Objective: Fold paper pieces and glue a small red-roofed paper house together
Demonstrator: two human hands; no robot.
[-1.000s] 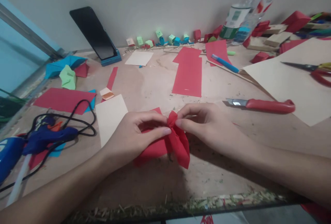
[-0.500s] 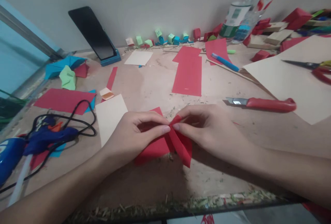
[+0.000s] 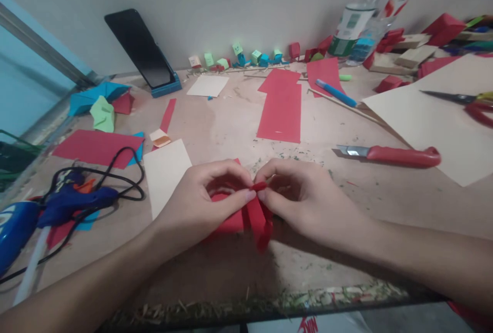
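Note:
Between both hands is a narrow folded piece of red paper (image 3: 259, 222), hanging down toward the table's front edge. My left hand (image 3: 213, 192) pinches its upper end from the left with thumb and finger. From the right, my right hand (image 3: 295, 189) pinches the same end, the two thumbs almost touching. Under the left hand lies another red sheet (image 3: 229, 224), partly hidden by the fingers. A cream sheet (image 3: 165, 171) rests just beyond the left wrist. To the right of the hands lies a red-handled utility knife (image 3: 402, 155), its blade out.
A blue glue gun (image 3: 79, 197) with a looped black cable lies at left. A phone (image 3: 140, 48) leans in a stand at the back. Red sheets (image 3: 280, 115) lie ahead, scissors (image 3: 468, 99) on a cream sheet at right. Plastic bottles (image 3: 352, 30) stand by the wall.
The red paper's lower part has swung slightly left and looks narrower, more closed up. Its top end is now bent over between the fingertips. Both hands keep nearly the same place.

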